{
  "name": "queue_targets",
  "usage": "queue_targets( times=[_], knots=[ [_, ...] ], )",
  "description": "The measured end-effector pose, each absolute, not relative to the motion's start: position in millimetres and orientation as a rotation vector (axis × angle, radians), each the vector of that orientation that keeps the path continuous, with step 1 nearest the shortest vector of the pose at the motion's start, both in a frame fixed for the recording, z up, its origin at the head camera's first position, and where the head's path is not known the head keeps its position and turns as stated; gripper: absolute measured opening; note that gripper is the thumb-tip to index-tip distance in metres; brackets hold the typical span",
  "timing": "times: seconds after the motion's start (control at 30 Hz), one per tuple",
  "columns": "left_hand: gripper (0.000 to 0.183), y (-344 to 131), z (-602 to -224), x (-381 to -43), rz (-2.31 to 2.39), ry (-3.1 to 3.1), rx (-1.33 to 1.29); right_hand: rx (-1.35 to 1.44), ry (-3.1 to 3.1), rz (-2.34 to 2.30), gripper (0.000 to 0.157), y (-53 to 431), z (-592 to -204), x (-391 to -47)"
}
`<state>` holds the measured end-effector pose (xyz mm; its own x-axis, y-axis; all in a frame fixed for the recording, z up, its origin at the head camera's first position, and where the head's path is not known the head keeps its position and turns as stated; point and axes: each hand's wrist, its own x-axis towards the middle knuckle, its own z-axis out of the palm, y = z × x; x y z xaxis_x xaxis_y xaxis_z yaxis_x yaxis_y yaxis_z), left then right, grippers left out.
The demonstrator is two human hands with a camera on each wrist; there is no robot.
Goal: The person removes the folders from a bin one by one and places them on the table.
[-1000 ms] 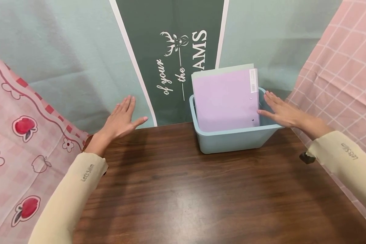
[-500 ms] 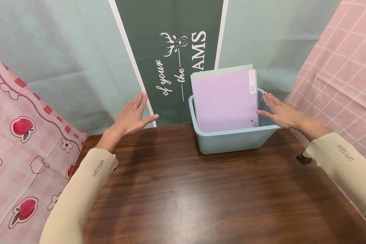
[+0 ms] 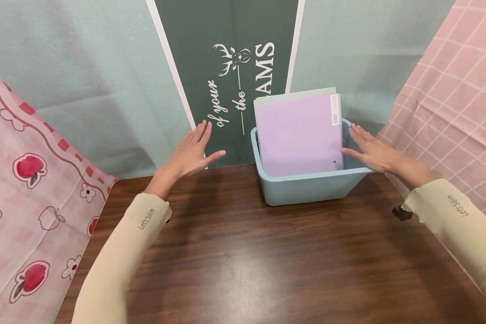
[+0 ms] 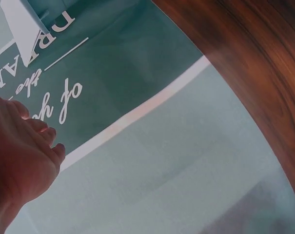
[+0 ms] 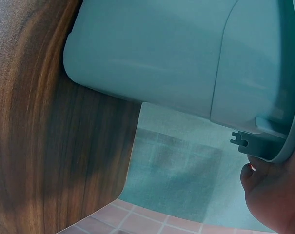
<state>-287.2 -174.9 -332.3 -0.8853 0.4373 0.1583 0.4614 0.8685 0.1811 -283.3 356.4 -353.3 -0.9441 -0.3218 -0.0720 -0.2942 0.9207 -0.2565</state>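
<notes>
Head cam: there's a blue bin (image 3: 305, 191) on the brown desk (image 3: 231, 252) at 3 o'clock, with a lilac folder (image 3: 297, 135) standing a bit tilted in it and a pale green folder (image 3: 301, 94) right behind, both poking up past the rim. The right hand (image 3: 374, 150) is at the bin's 3 o'clock end, fingers straight and close together, thumb stretched toward the lilac folder's edge; can't tell if it touches. The left hand (image 3: 188, 153) is over at 9 o'clock, holding nothing, fingers straight and near each other, thumb stuck out, in front of the lettered cloth (image 3: 105, 81).

Left wrist cam: left hand's at 8 o'clock, seen edge-on, so finger spacing is hard to read. A bit of the bin peeks in at 11.

Right wrist cam: bin fills 12 to 2 o'clock, and the right hand looks to be up against its rim at 4, most fingers hidden.
</notes>
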Motion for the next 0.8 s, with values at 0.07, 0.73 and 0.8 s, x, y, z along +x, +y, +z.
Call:
queue_targets(
  times=[0.07, 0.73, 0.8],
  knots=[
    [0.100, -171, -333, -289, -0.328, -2.921, -0.710, -0.477, 2.967, -0.371, 0.085, 357, -354, -283],
    [0.096, -136, -342, -293, -0.539, -2.873, -0.728, -0.491, 2.990, -0.412, 0.086, 360, -359, -285],
    [0.097, -131, -342, -293, -0.582, -2.857, -0.730, -0.488, 2.996, -0.412, 0.086, 359, -358, -284]
  ],
)
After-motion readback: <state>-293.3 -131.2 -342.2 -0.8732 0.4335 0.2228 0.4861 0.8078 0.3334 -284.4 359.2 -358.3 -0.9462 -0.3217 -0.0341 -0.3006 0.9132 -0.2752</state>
